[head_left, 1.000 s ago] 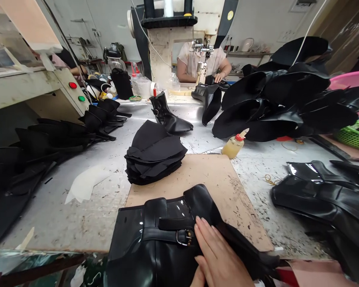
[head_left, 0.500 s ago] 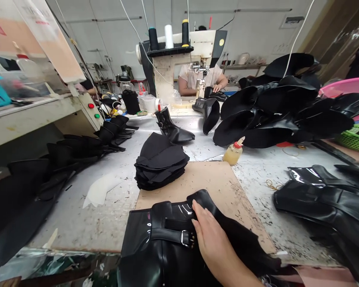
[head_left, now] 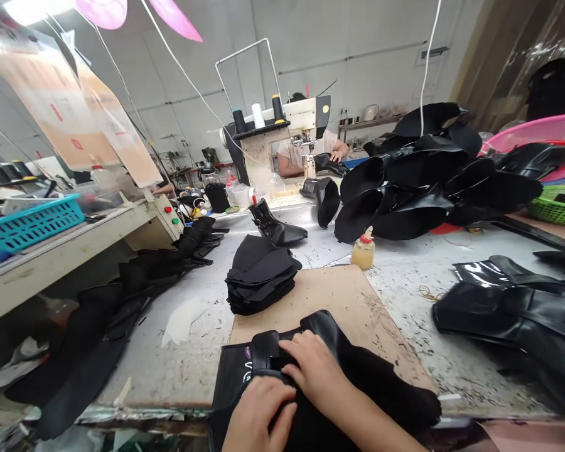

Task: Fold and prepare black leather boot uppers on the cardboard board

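Left hand [head_left: 262, 411] and right hand [head_left: 314, 369] are resting, fingers bent, on a black upper [head_left: 266, 348], their grasp unclear. Beyond the left, a purple mark [head_left: 248, 353] is showing

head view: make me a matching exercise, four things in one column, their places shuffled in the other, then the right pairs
Things
1. turquoise slotted plastic basket
2. stack of black fabric-like pieces
3. squat see-through bottle with red cap and yellowish contents
4. black leather-like boot upper with a purple mark

Places
A. beside the far right corner of the flat tan board
B. under the person's left hand and right hand
C. on the raised cream-coloured table at the picture's left
D. over the tan board's far left corner

Pairs: 1-C; 2-D; 3-A; 4-B
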### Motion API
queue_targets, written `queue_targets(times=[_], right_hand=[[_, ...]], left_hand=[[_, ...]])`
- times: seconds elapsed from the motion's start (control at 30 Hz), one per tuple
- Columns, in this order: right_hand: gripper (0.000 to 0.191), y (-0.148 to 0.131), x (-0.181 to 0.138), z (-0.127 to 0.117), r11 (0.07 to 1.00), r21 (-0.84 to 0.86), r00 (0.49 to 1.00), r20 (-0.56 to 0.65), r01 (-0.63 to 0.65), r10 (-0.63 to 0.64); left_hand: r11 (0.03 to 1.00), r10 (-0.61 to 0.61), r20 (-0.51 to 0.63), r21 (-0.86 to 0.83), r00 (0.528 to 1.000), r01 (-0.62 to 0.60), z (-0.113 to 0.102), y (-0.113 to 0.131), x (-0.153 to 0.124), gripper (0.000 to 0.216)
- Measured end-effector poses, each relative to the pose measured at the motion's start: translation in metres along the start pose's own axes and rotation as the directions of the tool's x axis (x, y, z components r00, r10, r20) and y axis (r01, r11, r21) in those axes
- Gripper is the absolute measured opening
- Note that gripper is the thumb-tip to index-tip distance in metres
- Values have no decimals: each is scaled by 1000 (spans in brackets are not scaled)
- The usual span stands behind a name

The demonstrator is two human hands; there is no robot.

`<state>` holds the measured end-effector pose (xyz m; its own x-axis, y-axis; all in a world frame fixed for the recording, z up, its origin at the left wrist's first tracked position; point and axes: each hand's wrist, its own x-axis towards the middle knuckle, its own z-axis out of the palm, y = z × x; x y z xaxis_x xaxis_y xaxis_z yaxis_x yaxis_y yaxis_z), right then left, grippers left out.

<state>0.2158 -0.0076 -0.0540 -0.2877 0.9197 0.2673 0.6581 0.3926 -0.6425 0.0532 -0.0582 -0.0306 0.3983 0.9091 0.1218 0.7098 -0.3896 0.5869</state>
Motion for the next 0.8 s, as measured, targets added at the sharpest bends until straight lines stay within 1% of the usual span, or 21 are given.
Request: queue_targets(times=[0.03, 0.07, 0.13, 0.17, 0.27, 0.33, 0.37, 0.43, 0.47, 0.57, 0.67, 0.73, 0.8], right_hand=[[19, -1, 1, -5, 999, 29, 1000, 0, -21, 21], [14, -2, 2, -11, 997, 65, 999, 0, -41, 41], [13, -1, 0, -24, 985, 154, 997, 3, -81, 81], [13, 0, -3, -30, 974, 199, 994, 6, -104, 105], [16, 4, -13, -41, 934, 312, 984, 22, -176, 178], [19, 7, -18, -44, 907, 366, 977, 35, -206, 208], [19, 8, -20, -45, 896, 389, 976, 41, -214, 215], [20, 10, -21, -46, 877, 428, 974, 53, -220, 218], [21, 10, -21, -47, 868, 444, 974, 59, -221, 217], [24, 11, -17, -49, 846, 482, 973, 90, -229, 212], [28, 10, -12, -50, 834, 496, 970, 141, -242, 198], [27, 10, -9, -50, 833, 497, 968, 180, -243, 175], [24, 11, -7, -49, 829, 504, 965, 218, -242, 150]], left_hand=[[997, 10, -12, 82, 1000, -9, -1, 0, 10, 19], [989, -8, -3, 149, 1000, 8, 0, 2, 19, 25], [970, -53, 59, 240, 997, 37, 2, 5, 34, 37], [966, -60, 105, 257, 993, 31, 4, 7, 41, 38], [973, -35, 217, 228, 976, -16, 7, 11, 55, 33], [980, -14, 257, 196, 966, -38, 7, 11, 60, 31], [983, -5, 259, 179, 966, -43, 7, 11, 61, 31], [989, 3, 222, 142, 975, -35, 5, 9, 61, 29], [992, -4, 183, 123, 983, -19, 3, 7, 60, 27], [996, -69, 16, 54, 998, 68, -2, 1, 54, 26], [987, -153, -156, -69, 976, 144, -8, -3, 47, 29], [981, -152, -188, -150, 970, 125, -10, -3, 41, 31], [980, -106, -141, -185, 984, 79, -10, -2, 37, 33]])
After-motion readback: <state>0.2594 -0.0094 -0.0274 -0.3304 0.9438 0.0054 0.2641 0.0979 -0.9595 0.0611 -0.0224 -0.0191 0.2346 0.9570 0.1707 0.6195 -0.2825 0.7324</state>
